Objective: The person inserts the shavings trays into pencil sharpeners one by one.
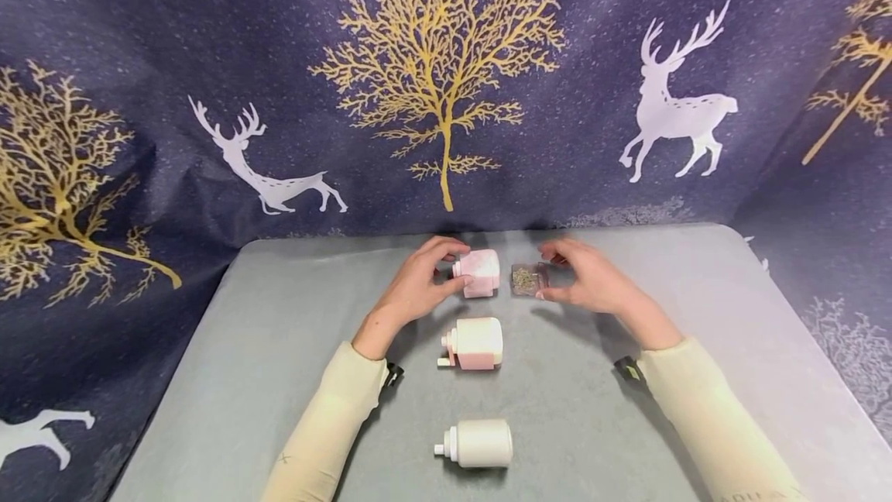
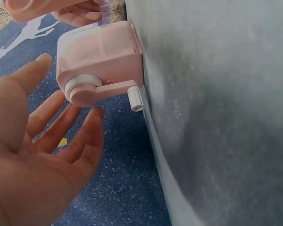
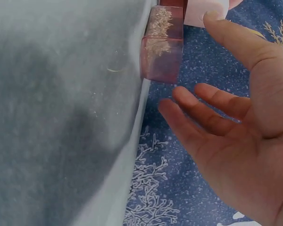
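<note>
A pink crank pencil sharpener [image 1: 481, 271] stands near the table's back edge. Its crank [image 2: 115, 88] with a white knob faces left. My left hand [image 1: 418, 277] is at its left side, thumb and fingers spread and loosely bent around the crank end; in the left wrist view a gap shows between fingers and body. Just right of the sharpener lies its see-through pinkish shavings drawer [image 1: 526, 280], with pale shavings [image 3: 160, 23] inside. Around the drawer's right side my right hand [image 1: 592, 277] is spread, the fingers apart from it in the right wrist view.
Closer to me stands a cream and pink crank sharpener [image 1: 478, 343], and nearer still a cream rounded one [image 1: 482, 443], both with cranks to the left. Behind the grey table [image 1: 279, 378] hangs a dark blue cloth [image 1: 530, 192] printed with deer and trees.
</note>
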Demonstrator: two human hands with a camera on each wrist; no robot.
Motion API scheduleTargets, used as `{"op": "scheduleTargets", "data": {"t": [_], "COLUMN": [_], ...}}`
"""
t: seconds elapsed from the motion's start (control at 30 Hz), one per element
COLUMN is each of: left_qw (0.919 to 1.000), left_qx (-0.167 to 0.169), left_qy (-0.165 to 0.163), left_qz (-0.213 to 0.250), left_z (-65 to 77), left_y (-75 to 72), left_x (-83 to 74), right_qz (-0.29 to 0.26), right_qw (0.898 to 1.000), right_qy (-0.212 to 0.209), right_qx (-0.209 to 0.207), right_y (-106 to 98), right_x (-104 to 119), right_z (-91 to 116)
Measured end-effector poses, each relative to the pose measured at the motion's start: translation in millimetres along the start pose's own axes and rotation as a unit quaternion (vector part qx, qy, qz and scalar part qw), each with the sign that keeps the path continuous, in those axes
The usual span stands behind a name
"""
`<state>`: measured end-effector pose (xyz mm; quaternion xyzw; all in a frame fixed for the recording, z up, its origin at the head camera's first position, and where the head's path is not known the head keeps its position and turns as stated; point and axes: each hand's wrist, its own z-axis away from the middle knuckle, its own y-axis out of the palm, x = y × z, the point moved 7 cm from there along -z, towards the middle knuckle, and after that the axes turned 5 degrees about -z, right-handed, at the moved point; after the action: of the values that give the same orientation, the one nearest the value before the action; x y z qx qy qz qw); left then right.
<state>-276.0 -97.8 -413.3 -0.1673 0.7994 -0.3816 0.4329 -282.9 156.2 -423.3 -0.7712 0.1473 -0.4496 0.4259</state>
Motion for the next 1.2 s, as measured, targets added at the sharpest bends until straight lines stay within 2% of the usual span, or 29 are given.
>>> {"op": "scheduleTargets", "data": {"t": [0.5,0.77,1.2], "left_qw": [0.9999,0.9995,0.9991], "left_qx": [-0.001,0.001,0.007], "left_qy": [-0.004,-0.005,-0.008], "left_qz": [0.017,0.031,0.042], "left_z": [2.2,1.1,0.9], "left_y": [5.2,5.5,7.1], "left_x": [7.4,6.7,10.7], "right_qz": [-0.017,-0.04,-0.037], "right_qw": [0.999,0.998,0.998], "right_qy": [0.015,0.045,0.037], "right_qx": [0.023,0.028,0.029], "right_y": [12.2,14.0,17.0], "right_x": [-3.2,-11.2,-15.1], "right_z": [-0.7,-1.4,-2.5]}}
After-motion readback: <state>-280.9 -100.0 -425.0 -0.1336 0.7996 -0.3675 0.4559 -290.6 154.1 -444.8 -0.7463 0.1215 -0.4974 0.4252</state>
